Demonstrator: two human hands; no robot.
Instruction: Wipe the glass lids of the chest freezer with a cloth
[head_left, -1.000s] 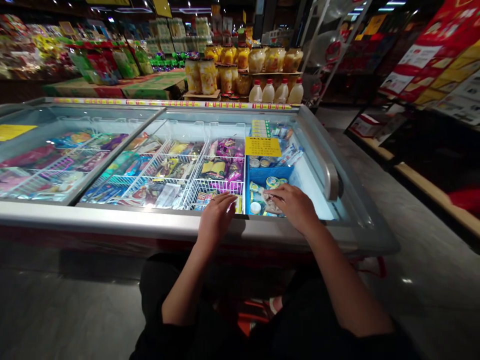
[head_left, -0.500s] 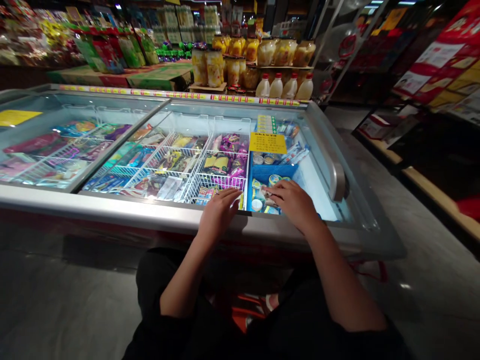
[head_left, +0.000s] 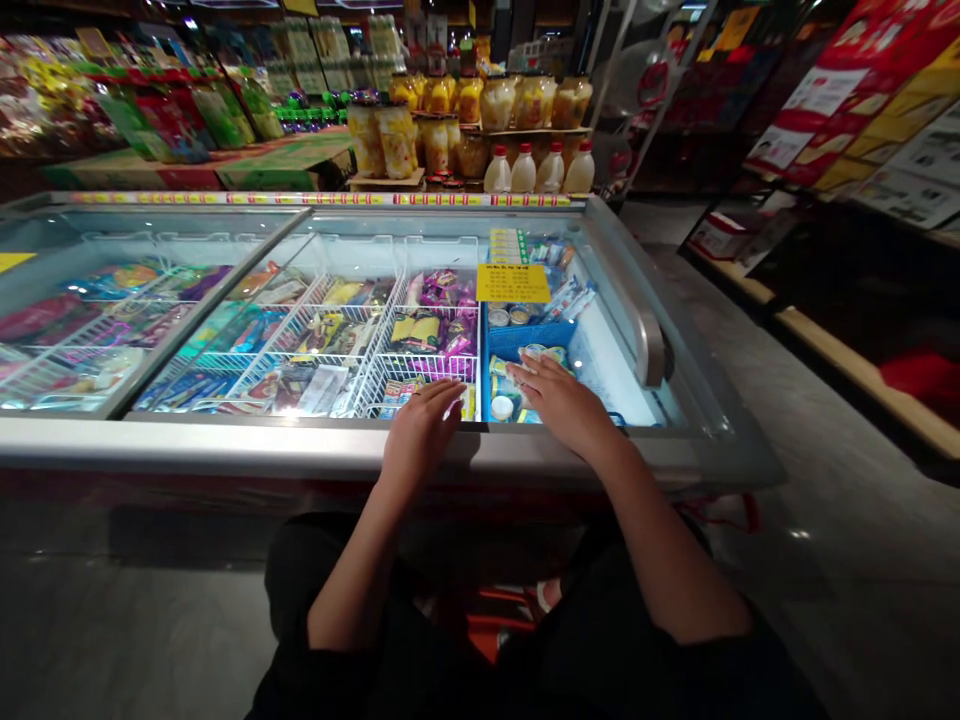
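A chest freezer (head_left: pixel 225 445) with a glass top spans the view in front of me. My left hand (head_left: pixel 421 432) is at its front edge, fingers stretched forward and holding nothing, close to a white wire basket (head_left: pixel 367 395) of packaged goods. To the right, my right hand (head_left: pixel 564 402) lies with fingers spread over the glass above a blue basket (head_left: pixel 525 338). Inside that basket are several small tubs, one with a white lid (head_left: pixel 502 408); my fingers cover some of them. Whether either palm presses on the glass or hovers is hard to tell.
A yellow sign (head_left: pixel 514 283) lies on the glass. The freezer's grey handle (head_left: pixel 649 345) is at the right. Behind stand jars (head_left: pixel 499 103) and red-capped bottles (head_left: pixel 523 170). A low shelf (head_left: pixel 862 375) runs along the right side.
My right hand has gone from bent, gathered fingers to a flatter spread over the blue basket. My left hand stays at the front edge. The view has shifted slightly to the right.
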